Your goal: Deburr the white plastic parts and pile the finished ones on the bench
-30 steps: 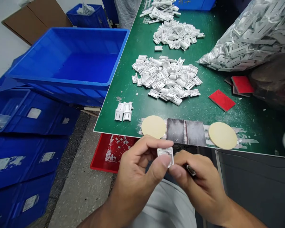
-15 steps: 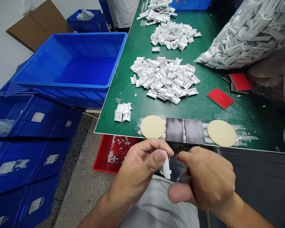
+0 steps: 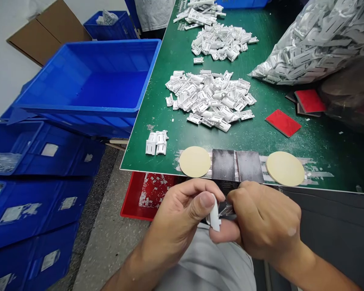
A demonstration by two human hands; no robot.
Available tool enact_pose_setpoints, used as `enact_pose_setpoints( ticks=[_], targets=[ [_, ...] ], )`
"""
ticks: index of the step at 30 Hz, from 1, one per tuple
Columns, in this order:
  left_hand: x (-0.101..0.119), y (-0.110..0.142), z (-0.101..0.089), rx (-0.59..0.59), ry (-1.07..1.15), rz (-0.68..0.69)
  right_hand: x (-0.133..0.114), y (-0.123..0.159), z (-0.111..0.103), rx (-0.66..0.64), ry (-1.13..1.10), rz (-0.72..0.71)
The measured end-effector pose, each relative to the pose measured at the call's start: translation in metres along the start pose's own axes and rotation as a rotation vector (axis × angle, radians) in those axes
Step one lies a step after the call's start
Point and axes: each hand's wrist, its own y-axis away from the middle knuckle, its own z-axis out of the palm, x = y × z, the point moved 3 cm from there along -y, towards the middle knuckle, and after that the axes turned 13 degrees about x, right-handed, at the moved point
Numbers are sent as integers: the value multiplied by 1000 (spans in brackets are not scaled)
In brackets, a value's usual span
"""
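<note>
My left hand [image 3: 188, 214] pinches a small white plastic part [image 3: 214, 216] on edge between thumb and fingers, just off the table's front edge. My right hand [image 3: 263, 220] is closed around a thin, shiny blade-like tool [image 3: 226, 211], mostly hidden by the fingers. The tool's tip is close to the white part; whether they touch I cannot tell. My right thumb lies against the part's lower end. Ahead on the green table sits a heap of similar white parts [image 3: 209, 97], and a few stand together [image 3: 156, 142] near the left corner.
Along the table's front edge lie two cream discs [image 3: 194, 161] and two dark square pads [image 3: 223, 165]. Red pads [image 3: 283, 123] and a bulging clear bag of white parts [image 3: 318, 48] are at the right. Blue crates [image 3: 87, 109] stand left; a red tray [image 3: 133, 198] with scraps sits below.
My right hand has come closer to the left, its thumb now against the white part and the tool nearer it. My left hand still holds the part.
</note>
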Motion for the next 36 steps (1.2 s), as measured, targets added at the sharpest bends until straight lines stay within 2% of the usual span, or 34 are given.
enact_pose_setpoints(
  ticks=[8, 22, 24, 26, 28, 30, 32, 33, 36],
  targets=[
    [-1, -4, -1, 37, 2, -12, 0, -1, 1, 6, -4, 5],
    [-4, -4, 3, 21, 11, -14, 1, 7, 0, 4, -51, -13],
    [-8, -2, 4, 3, 11, -23, 1, 9, 1, 8, -101, 5],
    [-8, -1, 2, -9, -19, 4, 0, 14, 0, 17, -245, 48],
    [0, -3, -8, 75, -134, 154, 0, 23, -2, 44, -470, 156],
    [20, -11, -26, 284, -390, 446, 1, 35, -2, 76, -672, 326],
    [47, -22, -42, 509, -727, 768, 3, 47, 2, 51, -785, 482],
    [58, -29, -49, 580, -890, 895, 3, 52, 5, 20, -817, 535],
    [77, -56, -58, 615, -1289, 1093, 1, 57, 14, -62, -883, 621]
  ],
)
